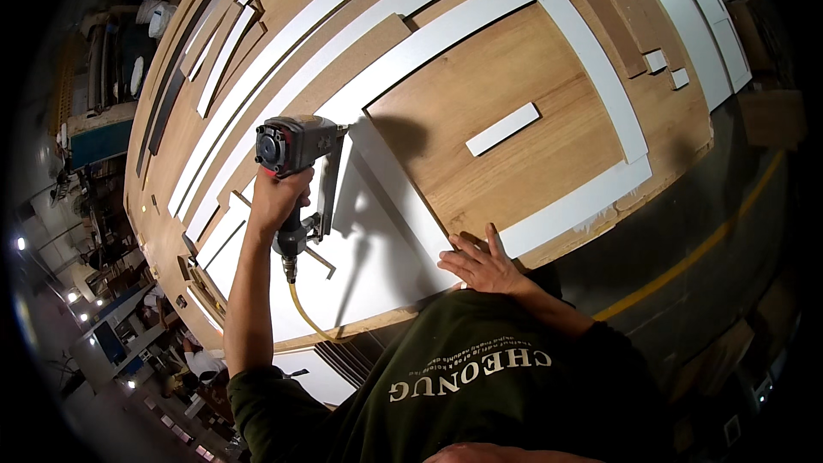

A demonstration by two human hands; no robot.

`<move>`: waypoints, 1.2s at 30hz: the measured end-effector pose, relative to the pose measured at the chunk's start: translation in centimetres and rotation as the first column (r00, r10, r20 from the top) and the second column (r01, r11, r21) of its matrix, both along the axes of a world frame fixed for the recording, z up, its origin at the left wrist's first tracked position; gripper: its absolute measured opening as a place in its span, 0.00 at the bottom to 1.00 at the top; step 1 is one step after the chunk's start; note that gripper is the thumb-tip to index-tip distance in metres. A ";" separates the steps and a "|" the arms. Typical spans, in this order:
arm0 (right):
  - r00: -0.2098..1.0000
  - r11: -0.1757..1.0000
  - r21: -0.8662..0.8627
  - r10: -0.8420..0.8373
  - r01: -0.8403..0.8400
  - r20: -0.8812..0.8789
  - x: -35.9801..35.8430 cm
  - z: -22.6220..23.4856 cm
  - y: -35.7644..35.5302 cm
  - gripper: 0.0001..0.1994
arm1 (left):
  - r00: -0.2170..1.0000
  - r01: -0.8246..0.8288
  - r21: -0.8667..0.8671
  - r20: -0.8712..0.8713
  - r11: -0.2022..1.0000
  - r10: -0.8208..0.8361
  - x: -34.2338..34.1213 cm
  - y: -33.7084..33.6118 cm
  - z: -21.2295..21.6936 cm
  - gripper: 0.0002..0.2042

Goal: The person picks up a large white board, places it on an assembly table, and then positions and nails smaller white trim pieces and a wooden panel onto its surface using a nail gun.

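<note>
My left hand (285, 197) is closed round the grip of a black and grey air nail gun (296, 141). Its nose points at the near left corner of a white board frame (561, 189) lying on the table; whether it touches cannot be made out. A yellow air hose (300, 307) runs from the gun's lower end toward the table edge. My right hand (487, 267) rests with spread fingers where the frame meets a large white panel (390, 253), by the near edge. Inside the frame, a short white strip (503, 129) lies on bare wood.
Long white strips (291, 39) and brown boards (600, 13) lie across the wooden table (694, 130). Two small white blocks (656, 61) sit at the right. Shelving and stacked materials stand at far left, with a person (204, 360) there. A yellow line (686, 261) crosses the floor at right.
</note>
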State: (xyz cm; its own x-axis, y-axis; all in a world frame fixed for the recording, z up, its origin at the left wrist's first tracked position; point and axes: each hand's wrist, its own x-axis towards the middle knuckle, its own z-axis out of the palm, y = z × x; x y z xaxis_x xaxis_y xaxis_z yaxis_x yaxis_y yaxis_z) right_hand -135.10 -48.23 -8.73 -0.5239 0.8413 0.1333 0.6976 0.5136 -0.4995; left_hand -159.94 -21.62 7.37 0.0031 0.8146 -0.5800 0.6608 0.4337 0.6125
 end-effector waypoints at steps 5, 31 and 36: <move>1.000 1.000 -0.005 0.000 0.000 -0.008 -0.2 0.0 0.0 0.27 | 0.999 -0.013 -0.002 0.033 1.000 0.013 0.2 0.0 0.2 0.04; 0.999 0.998 -0.053 0.037 -0.039 -0.039 0.2 -0.5 -0.3 0.28 | 0.999 0.026 0.006 0.020 1.000 -0.026 2.5 2.8 0.2 0.07; 0.997 0.994 -0.102 0.038 -0.045 -0.063 0.3 0.0 0.1 0.28 | 0.999 0.039 0.008 0.024 0.999 -0.039 2.8 2.7 0.1 0.06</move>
